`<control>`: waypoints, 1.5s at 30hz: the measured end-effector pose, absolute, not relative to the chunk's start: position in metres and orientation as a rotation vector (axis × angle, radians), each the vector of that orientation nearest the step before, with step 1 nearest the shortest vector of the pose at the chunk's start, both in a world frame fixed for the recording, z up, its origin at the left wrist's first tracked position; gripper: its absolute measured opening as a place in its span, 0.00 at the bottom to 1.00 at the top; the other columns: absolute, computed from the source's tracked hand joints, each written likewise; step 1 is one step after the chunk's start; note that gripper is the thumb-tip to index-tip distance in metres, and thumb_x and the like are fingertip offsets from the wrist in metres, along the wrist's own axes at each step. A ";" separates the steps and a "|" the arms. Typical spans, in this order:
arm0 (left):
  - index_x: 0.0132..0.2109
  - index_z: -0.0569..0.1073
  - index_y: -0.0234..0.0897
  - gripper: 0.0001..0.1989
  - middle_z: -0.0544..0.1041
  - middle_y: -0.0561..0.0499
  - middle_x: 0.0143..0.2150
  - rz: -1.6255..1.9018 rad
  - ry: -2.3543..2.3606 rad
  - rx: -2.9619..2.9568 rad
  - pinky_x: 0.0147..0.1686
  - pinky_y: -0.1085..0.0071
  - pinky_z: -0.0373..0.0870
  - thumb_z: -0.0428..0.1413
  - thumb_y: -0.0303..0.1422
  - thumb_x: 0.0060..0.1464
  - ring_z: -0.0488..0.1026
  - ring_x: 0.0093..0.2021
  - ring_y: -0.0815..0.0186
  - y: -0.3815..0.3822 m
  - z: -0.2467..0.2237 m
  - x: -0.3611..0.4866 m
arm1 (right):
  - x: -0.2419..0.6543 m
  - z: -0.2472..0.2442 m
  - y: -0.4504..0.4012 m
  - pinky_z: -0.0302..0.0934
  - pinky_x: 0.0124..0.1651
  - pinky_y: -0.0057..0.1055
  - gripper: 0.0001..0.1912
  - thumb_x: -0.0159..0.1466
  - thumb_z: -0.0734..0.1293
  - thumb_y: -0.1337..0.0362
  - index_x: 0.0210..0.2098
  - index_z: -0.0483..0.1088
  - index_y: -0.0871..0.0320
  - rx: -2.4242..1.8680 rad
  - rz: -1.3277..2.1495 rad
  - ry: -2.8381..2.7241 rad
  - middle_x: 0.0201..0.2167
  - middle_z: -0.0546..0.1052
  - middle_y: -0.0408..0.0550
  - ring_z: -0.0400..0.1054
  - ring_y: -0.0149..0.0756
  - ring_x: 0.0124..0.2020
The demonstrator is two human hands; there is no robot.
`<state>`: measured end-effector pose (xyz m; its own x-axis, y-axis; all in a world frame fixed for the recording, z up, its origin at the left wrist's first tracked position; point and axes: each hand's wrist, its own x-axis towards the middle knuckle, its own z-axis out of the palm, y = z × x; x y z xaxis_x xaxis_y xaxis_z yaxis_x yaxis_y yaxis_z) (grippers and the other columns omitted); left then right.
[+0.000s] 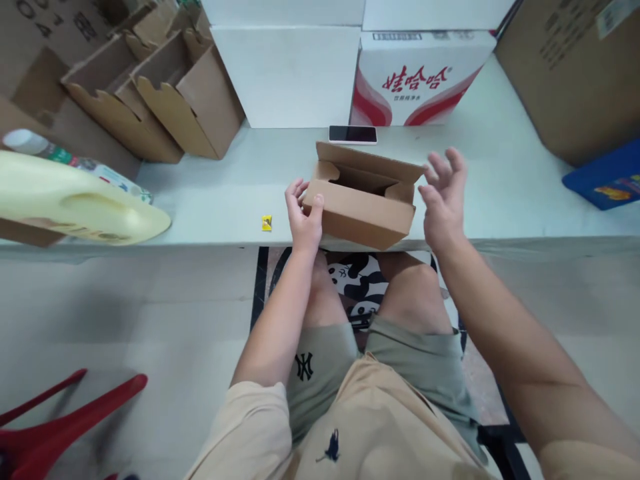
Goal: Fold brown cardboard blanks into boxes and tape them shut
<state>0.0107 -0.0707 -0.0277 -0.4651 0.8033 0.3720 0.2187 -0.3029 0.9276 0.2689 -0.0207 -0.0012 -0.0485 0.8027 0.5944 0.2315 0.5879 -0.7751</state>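
Note:
A small brown cardboard box [357, 215] with its lid flaps raised sits tilted at the table's front edge. My left hand [306, 217] grips its left end, with the thumb on the front wall and the fingers round the side. Just off the box's right end, my right hand [447, 197] is raised with fingers apart and holds nothing. The box's inside is dark and I cannot make out anything in it. Left of my left hand lies a small yellow packet [267, 223]. Behind the box a phone [353, 135] lies flat, screen up.
Several opened cardboard boxes [187, 100] stand at the back left, near a pale yellow jug [80, 200] and a bottle [65, 157]. White cartons [295, 77] line the back. At right are a large brown carton [575, 73] and a blue pack [607, 177]. A red chair [65, 427] stands lower left.

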 end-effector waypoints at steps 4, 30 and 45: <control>0.59 0.64 0.48 0.21 0.70 0.43 0.63 1.735 1.649 1.481 0.62 0.57 0.70 0.55 0.42 0.62 0.70 0.62 0.57 -0.070 -0.013 0.006 | 0.249 0.000 -0.025 0.66 0.62 0.52 0.29 0.58 0.71 0.56 0.59 0.65 0.46 -0.948 0.581 -1.635 0.56 0.74 0.49 0.70 0.46 0.58; 0.46 0.82 0.38 0.18 0.84 0.49 0.48 1.675 1.841 2.216 0.61 0.56 0.72 0.48 0.26 0.58 0.78 0.57 0.58 -0.051 -0.007 0.003 | 0.234 -0.010 -0.016 0.62 0.64 0.54 0.14 0.63 0.61 0.61 0.27 0.77 0.52 -0.856 0.557 -1.433 0.34 0.78 0.47 0.74 0.45 0.49; 0.40 0.83 0.38 0.18 0.85 0.50 0.44 1.853 1.857 1.863 0.62 0.56 0.71 0.48 0.27 0.51 0.80 0.53 0.60 -0.038 0.002 -0.008 | 0.249 -0.056 0.016 0.66 0.60 0.45 0.28 0.69 0.52 0.44 0.61 0.60 0.50 -1.185 1.089 -1.339 0.64 0.68 0.55 0.68 0.43 0.60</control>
<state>-0.0080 -0.0385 0.0022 -0.3277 0.6234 0.7099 0.7111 -0.3319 0.6197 0.2490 0.0160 -0.0560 -0.0186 0.9934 0.1129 0.0922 0.1141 -0.9892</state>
